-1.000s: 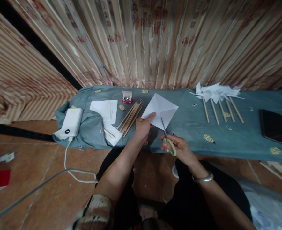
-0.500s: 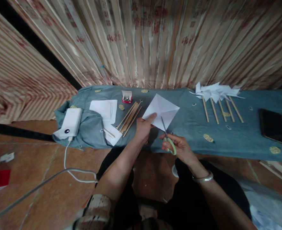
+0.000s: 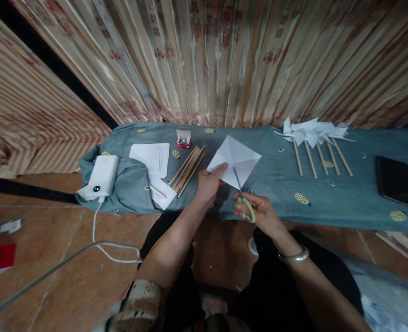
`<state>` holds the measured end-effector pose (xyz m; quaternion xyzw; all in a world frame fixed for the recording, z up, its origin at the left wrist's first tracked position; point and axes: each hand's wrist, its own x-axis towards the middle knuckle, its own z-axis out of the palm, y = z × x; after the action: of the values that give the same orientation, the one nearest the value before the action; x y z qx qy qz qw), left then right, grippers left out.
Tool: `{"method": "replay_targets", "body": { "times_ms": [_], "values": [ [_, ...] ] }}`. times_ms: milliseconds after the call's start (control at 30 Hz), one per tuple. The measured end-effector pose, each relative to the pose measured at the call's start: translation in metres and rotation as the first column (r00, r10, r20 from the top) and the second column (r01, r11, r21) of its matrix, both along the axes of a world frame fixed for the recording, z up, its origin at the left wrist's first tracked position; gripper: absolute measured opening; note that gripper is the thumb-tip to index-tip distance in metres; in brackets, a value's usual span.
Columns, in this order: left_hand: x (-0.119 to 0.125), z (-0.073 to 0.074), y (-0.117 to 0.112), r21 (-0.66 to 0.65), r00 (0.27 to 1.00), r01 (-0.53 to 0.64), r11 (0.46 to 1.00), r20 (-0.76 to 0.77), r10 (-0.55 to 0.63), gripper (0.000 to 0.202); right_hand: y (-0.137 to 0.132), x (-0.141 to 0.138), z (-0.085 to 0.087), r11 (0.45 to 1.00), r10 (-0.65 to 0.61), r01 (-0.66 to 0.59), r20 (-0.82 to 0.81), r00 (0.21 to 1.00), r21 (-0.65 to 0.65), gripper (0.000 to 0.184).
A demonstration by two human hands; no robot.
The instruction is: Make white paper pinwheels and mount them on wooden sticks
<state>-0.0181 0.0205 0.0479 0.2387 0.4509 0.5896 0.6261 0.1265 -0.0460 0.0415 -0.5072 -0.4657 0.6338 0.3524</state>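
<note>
1. At the far left of the blue-green cloth (image 3: pixel 276 177) lies a white power bank (image 3: pixel 104 174), a white cable (image 3: pixel 94 226) running from its near end down towards the floor.
2. Next come loose white sheets (image 3: pixel 148 157), overlapping, with a short pale stick (image 3: pixel 158 191) resting on the nearest one.
3. A small red box (image 3: pixel 183 140), its lid up and little metallic pieces inside, stands just beyond a bundle of wooden sticks (image 3: pixel 187 171), which lie slantwise beside the left forearm.
4. The left hand (image 3: pixel 209 182) grips the paper square (image 3: pixel 238 157) by its lower left edge. The thumb lies flat on the upper face, its tip pointing towards the middle; the other fingers are mostly hidden under the sheet.
5. The paper square is turned like a diamond, to the right of and beyond the left fingers, with crease lines meeting near its centre. Its near corner points at the right hand.
6. The scissors (image 3: pixel 248 210) reach in at that near corner, the tip close to the centre, right of the left thumb. How far the blades are parted I cannot tell.
7. The right hand (image 3: pixel 262 213) has its fingers curled about the green handles, just short of the paper. A silver bangle (image 3: pixel 296 256) circles that wrist.
8. Well to the right, white paper pinwheels (image 3: pixel 313 132) overlap on five sticks; beyond them lies a dark phone (image 3: pixel 396 181).
</note>
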Motion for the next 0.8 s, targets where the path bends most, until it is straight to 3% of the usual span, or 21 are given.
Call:
{"method": "replay_targets", "body": {
  "times_ms": [800],
  "values": [
    [-0.0001,-0.0017,0.0011,-0.009,1.000,0.002,1.000,-0.018,-0.002,0.034,-0.0005,-0.0045,0.0014,0.998,-0.065,0.064,-0.029,0.997,-0.013,0.045]
  ]
}}
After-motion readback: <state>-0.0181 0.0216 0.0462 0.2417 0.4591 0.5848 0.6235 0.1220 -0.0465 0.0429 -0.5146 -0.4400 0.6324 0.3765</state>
